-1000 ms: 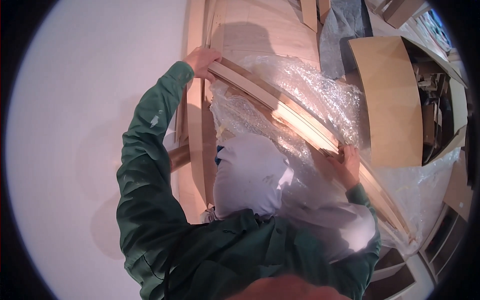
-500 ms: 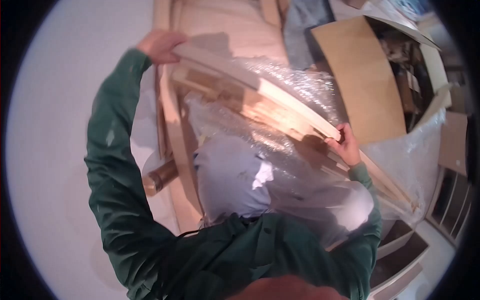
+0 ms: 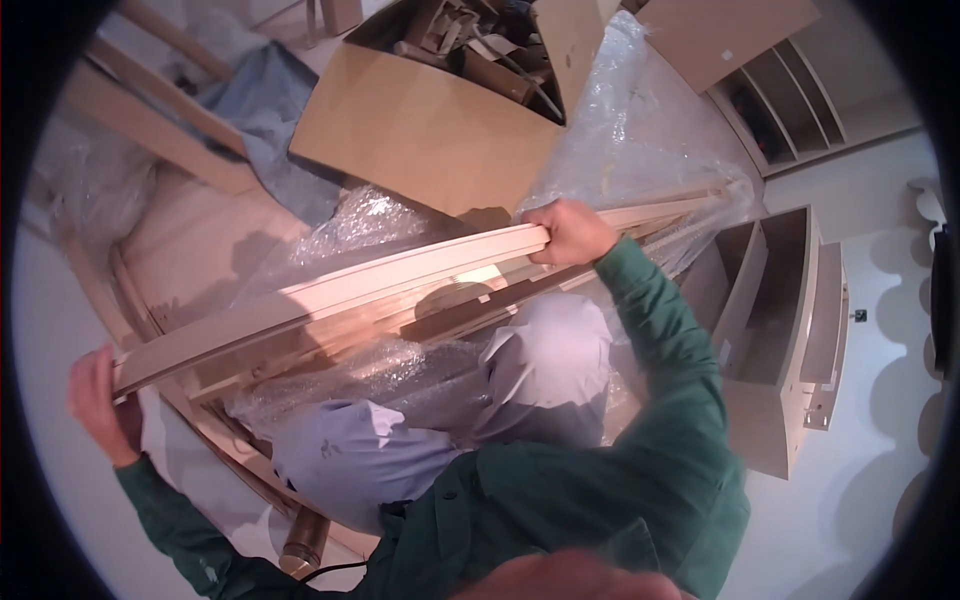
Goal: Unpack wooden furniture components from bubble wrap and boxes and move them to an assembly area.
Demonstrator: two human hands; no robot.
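Observation:
A long, narrow light-wood board spans between my two hands. My left hand is closed round its left end, low at the far left. My right hand grips the opposite end, fingers wrapped over it. Under the board lie several other wooden pieces on bubble wrap, just beyond my knees. The held board partly hides them.
An open cardboard box full of offcuts stands beyond the board. Clear plastic sheeting lies beside it. To the right is an open cabinet unit. A brown tube lies near my left leg.
My view has turned to the right. The board now slants from lower left up toward the right, with both hands still on its ends.

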